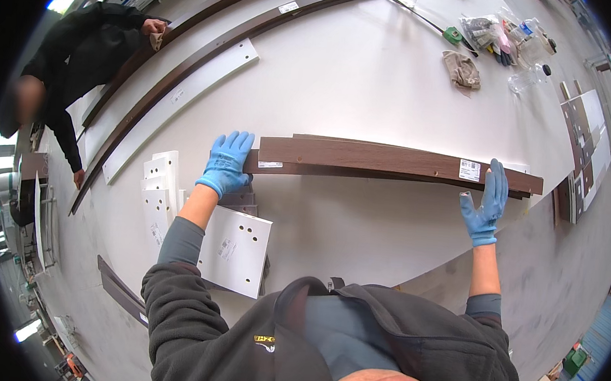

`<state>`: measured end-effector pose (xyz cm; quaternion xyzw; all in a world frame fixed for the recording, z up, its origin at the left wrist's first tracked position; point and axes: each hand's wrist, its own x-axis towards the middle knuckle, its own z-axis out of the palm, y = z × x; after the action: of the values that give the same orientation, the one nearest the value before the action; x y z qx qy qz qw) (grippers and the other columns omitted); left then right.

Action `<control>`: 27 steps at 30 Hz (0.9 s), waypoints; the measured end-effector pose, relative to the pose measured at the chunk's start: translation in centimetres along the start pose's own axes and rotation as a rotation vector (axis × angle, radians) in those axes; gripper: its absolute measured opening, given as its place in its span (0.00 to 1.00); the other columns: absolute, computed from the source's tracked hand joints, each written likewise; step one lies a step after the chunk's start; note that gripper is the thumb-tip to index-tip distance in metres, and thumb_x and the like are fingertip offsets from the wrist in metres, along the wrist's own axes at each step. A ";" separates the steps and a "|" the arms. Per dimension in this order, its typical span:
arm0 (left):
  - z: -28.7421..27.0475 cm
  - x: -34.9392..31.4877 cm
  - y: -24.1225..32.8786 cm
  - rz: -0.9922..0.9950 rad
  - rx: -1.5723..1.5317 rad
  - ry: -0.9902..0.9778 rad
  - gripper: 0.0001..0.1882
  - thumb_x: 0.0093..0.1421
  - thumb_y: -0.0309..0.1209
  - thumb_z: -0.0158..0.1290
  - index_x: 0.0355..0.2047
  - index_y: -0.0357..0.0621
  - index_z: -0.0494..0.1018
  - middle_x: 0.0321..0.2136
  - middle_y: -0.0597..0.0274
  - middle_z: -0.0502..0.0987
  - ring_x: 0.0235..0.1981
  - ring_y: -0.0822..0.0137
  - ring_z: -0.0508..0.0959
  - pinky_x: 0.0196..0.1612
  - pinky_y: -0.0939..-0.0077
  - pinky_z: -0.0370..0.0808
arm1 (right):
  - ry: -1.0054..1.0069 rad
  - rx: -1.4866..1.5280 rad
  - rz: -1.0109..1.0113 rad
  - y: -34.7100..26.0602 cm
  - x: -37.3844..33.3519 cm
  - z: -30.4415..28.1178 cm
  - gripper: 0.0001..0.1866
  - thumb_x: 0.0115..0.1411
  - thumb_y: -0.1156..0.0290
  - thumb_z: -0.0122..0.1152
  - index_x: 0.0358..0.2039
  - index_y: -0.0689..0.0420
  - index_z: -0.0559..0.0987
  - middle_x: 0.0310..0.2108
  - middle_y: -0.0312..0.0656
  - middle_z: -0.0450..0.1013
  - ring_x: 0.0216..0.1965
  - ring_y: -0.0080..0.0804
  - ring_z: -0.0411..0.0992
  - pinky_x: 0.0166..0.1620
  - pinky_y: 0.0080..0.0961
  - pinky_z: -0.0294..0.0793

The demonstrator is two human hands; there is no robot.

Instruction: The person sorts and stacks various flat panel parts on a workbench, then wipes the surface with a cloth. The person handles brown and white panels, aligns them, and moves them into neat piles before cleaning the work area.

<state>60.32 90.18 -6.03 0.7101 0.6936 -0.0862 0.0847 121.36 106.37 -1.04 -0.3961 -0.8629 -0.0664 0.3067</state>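
A stack of long, dark brown wood-grain boards point(364, 156) lies across the table in front of me, the boards slightly offset from one another. White labels stick to their faces. My left hand point(227, 162), in a blue glove, is against the stack's left end with its fingers stretched out. My right hand point(487, 202), gloved the same, lies by the right part of the stack, fingers straight up and thumb apart. Below my left hand stand white panels with drilled holes point(238, 246) and grey pieces point(239, 200), partly hidden by my arm.
Long brown rails point(185, 86) and a white strip point(183, 111) lie at the far left, where a co-worker in black point(82, 47) leans over, holding a cloth. At the far right are a crumpled cloth point(461, 70), a green tape measure point(452, 36) and bottles point(529, 79). Panels are stacked further right point(581, 153).
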 end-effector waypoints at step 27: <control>2.2 0.9 1.5 -0.065 -0.097 -0.014 0.40 0.53 0.40 0.63 0.67 0.41 0.68 0.67 0.46 0.70 0.70 0.45 0.68 0.75 0.43 0.57 | -0.603 -0.415 0.428 25.8 32.4 33.5 0.47 0.60 0.44 0.65 0.77 0.37 0.60 0.78 0.49 0.53 0.76 0.55 0.56 0.75 0.51 0.60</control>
<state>61.84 90.51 -8.33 0.6815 0.7192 -0.0603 0.1210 107.89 156.66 -12.37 -0.6215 -0.7805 -0.0546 -0.0389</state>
